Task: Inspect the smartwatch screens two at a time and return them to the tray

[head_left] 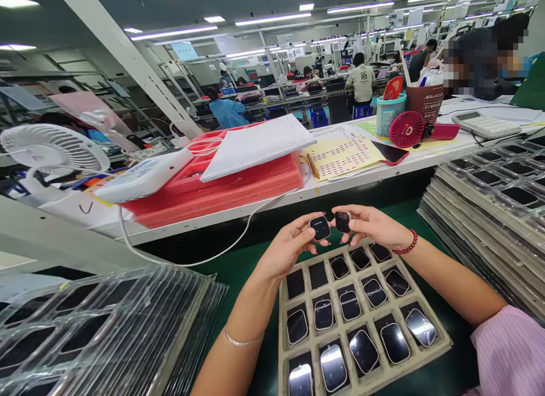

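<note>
Between thumb and fingers, my left hand (293,237) grips a smartwatch body (320,228) with a dark, rounded-square screen that shows small pale text. A second smartwatch body (342,222), its screen dark, is pinched in my right hand (369,223). Both are raised side by side above the far edge of a beige compartment tray (314,349). Most pockets of that tray hold similar watch bodies, such as one watch body (349,303) in the middle row. Two pockets at its far left corner show only dark bottoms.
Stacks of clear trays rise at the left (170,322) and right (468,214). On the shelf ahead are red foam (221,192) with papers (259,143), a phone (389,153), a pink fan (407,129) and a calculator (485,125). A white cable (238,243) droops below. Several people sit farther back.
</note>
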Demonstrator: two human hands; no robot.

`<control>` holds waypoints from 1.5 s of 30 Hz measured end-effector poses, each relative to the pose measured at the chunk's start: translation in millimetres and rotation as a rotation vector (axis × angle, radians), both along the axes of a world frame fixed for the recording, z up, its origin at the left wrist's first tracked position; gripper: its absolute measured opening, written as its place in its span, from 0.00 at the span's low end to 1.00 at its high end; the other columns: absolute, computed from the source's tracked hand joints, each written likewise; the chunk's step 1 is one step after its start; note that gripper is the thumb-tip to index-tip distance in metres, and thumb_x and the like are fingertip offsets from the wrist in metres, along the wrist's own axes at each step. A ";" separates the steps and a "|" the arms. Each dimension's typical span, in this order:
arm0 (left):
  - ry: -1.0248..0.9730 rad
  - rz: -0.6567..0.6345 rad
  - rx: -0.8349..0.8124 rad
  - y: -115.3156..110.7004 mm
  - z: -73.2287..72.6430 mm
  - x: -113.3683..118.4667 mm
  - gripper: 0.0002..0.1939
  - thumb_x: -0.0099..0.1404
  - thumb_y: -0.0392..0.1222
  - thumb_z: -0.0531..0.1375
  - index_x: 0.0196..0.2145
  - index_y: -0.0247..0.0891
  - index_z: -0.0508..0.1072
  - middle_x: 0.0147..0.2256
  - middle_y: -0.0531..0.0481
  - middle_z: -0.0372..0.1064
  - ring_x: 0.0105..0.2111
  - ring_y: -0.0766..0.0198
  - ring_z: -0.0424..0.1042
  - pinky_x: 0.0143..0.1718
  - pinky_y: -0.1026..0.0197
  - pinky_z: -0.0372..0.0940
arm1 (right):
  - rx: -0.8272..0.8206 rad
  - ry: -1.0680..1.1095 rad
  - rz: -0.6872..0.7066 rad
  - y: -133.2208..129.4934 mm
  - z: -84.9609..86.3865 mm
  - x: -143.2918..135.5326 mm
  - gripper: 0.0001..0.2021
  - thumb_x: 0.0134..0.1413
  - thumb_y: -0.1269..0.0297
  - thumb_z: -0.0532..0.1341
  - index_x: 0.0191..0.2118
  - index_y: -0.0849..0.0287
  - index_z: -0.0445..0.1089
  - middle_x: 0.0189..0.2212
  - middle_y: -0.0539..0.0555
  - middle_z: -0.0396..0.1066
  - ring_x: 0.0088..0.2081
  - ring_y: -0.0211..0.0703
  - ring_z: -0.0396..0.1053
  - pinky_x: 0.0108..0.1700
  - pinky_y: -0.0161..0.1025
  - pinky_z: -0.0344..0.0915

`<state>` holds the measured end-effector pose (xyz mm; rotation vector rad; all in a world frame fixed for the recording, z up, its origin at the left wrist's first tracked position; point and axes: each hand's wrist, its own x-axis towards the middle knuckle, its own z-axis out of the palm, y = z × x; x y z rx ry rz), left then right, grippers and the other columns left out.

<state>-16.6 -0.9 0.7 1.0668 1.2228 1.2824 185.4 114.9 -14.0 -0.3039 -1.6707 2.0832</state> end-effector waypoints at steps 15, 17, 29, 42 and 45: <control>0.244 0.080 0.065 7.2 -4.4 13.5 0.23 0.51 0.39 0.66 0.47 0.35 0.70 0.35 0.49 0.74 0.29 0.64 0.73 0.26 0.66 0.62 | 0.234 -0.082 -0.007 -5.5 -3.2 -3.8 0.27 0.46 0.77 0.58 0.55 0.58 0.65 0.46 0.55 0.73 0.37 0.39 0.76 0.33 0.31 0.74; 0.245 0.090 0.069 8.0 -8.2 10.5 0.22 0.54 0.44 0.65 0.46 0.35 0.70 0.35 0.47 0.74 0.28 0.64 0.73 0.24 0.66 0.61 | 0.251 -0.108 -0.021 -3.6 -6.7 -5.0 0.24 0.49 0.76 0.59 0.54 0.58 0.65 0.46 0.56 0.73 0.36 0.38 0.76 0.32 0.31 0.73; 0.857 0.342 -0.066 -74.2 -66.6 -18.9 0.08 0.58 0.43 0.59 0.33 0.40 0.76 0.31 0.48 0.76 0.31 0.57 0.71 0.35 0.56 0.65 | 0.196 -0.242 0.061 -6.8 -30.8 -20.8 0.18 0.51 0.78 0.59 0.49 0.60 0.65 0.42 0.56 0.75 0.33 0.36 0.76 0.30 0.30 0.74; 1.128 0.316 0.007 -80.8 -87.6 -13.6 0.16 0.65 0.43 0.53 0.45 0.38 0.76 0.46 0.43 0.73 0.46 0.53 0.71 0.50 0.53 0.66 | 0.916 -0.446 -0.126 -46.9 -52.0 -64.3 0.04 0.56 0.73 0.61 0.35 0.63 0.75 0.36 0.58 0.75 0.41 0.47 0.71 0.47 0.45 0.67; 1.149 0.304 0.028 -85.7 -90.0 -14.9 0.17 0.66 0.41 0.51 0.46 0.39 0.76 0.46 0.44 0.74 0.48 0.53 0.72 0.53 0.53 0.65 | 1.043 -0.462 -0.125 -55.5 -56.6 -68.7 0.07 0.54 0.74 0.63 0.39 0.65 0.77 0.36 0.59 0.72 0.45 0.51 0.67 0.53 0.49 0.60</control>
